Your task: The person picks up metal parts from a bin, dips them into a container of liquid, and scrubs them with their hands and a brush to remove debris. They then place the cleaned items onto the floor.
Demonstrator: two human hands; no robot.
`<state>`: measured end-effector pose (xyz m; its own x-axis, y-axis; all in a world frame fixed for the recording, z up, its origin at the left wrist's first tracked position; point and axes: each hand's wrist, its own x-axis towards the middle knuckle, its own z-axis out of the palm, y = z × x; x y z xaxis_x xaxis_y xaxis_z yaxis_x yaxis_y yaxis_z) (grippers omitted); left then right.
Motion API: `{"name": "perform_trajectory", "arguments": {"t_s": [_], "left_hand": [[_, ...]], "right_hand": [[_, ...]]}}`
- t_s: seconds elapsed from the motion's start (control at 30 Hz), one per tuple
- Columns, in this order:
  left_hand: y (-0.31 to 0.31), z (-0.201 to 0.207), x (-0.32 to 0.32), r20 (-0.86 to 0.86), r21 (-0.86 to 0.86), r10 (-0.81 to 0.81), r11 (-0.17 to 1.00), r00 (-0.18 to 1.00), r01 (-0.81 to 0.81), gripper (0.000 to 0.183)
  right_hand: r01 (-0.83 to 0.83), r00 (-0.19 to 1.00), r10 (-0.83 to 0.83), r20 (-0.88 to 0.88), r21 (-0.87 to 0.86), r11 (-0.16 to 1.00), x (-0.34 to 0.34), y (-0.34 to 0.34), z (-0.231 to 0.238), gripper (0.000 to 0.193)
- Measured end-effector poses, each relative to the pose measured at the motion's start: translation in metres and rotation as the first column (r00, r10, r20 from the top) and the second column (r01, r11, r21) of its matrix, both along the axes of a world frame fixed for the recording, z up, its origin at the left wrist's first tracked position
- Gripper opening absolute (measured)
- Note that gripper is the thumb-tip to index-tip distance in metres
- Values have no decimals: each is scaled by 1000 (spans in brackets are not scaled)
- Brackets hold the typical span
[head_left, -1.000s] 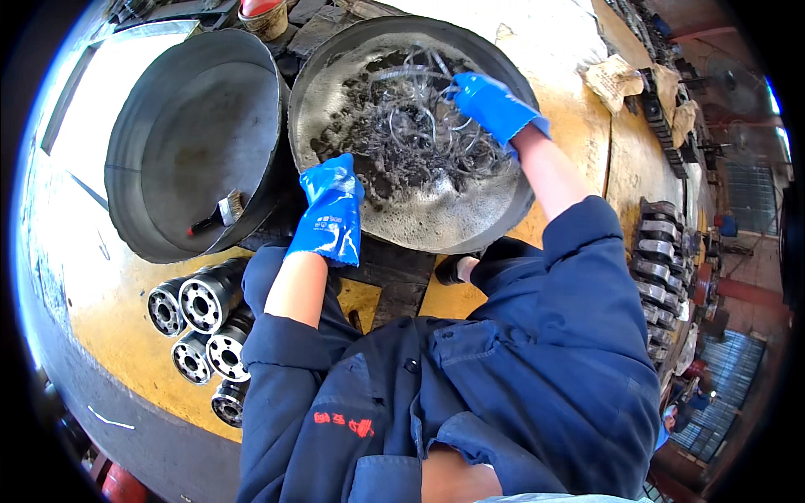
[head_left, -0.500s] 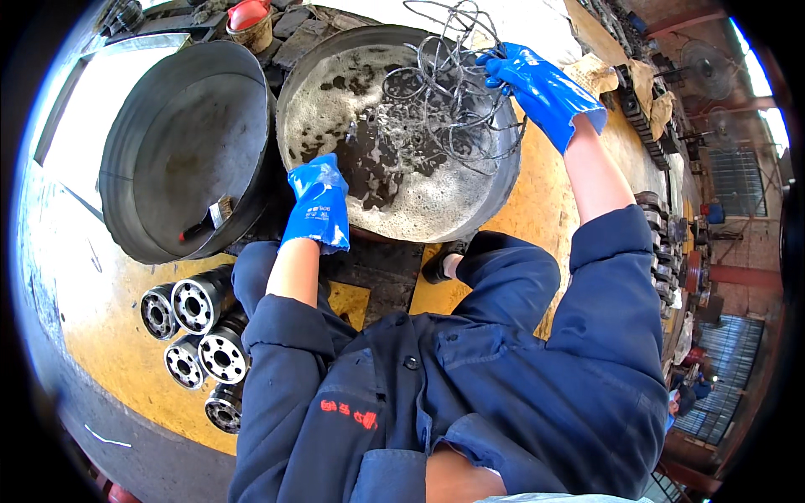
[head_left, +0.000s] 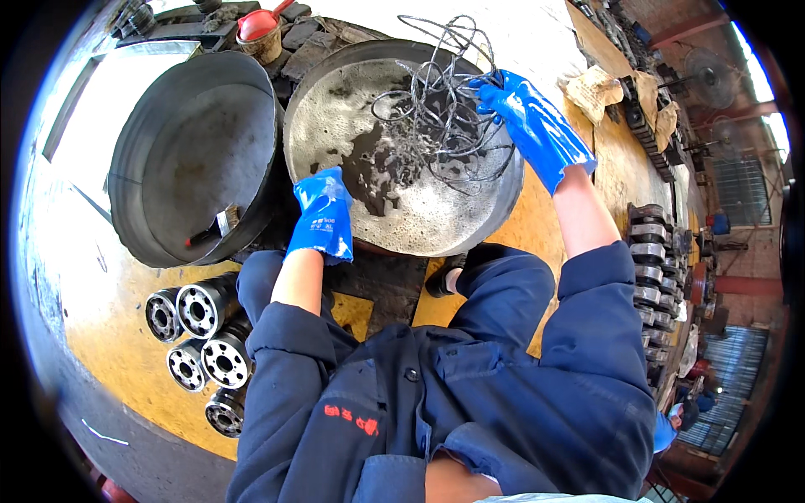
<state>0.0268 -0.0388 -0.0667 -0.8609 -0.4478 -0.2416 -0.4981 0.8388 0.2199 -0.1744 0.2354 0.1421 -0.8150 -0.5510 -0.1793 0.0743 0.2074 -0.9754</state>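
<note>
A tangle of dark, wet wire loops (head_left: 446,105) hangs over a round metal basin (head_left: 511,197) full of foamy grey liquid. My right hand (head_left: 521,113), in a blue rubber glove, is closed on the tangle's right side, above the basin's far right rim. The lower loops dip into the foam, where the liquid is churned. At the near left rim, my left hand (head_left: 322,214), gloved the same way, is closed over the basin's edge, its fingertips partly hidden.
A second round metal tub (head_left: 134,197) stands at left, a brush (head_left: 220,222) inside. Several metal cylinders with holed end faces (head_left: 201,310) lie below it. Behind is a red ladle (head_left: 258,25) on a small bucket (head_left: 264,46). Crankshafts (head_left: 650,268) line the right, where a person (head_left: 667,432) is visible.
The wire tangle has shifted slightly left and down in the basin with my right hand on it. My left hand stays at the rim. The foam pattern has changed.
</note>
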Motion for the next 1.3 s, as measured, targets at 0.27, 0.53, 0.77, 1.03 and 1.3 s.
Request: {"name": "perform_trajectory", "arguments": {"t_s": [0.27, 0.53, 0.77, 1.03, 1.3], "left_hand": [[6, 4, -6, 45, 24, -28, 999, 999, 27, 32], [1, -3, -5, 133, -40, -7, 999, 991, 12, 41], [10, 11, -11, 215, -64, -17, 997, 976, 32, 40], [10, 7, -12, 252, -88, -3, 996, 968, 26, 42], [18, 9, -14, 233, -41, -26, 998, 972, 37, 49]], "right_hand": [[235, 934, -52, 353, -498, 834, 17, 35, -71, 36], [337, 875, 46, 481, -675, 656, 26, 32, -126, 36], [312, 887, 104, 450, -750, 583, -6, 29, -129, 36], [317, 883, 132, 451, -778, 543, -8, 48, -127, 36], [358, 862, 151, 484, -791, 496, 12, 67, -131, 36]]}}
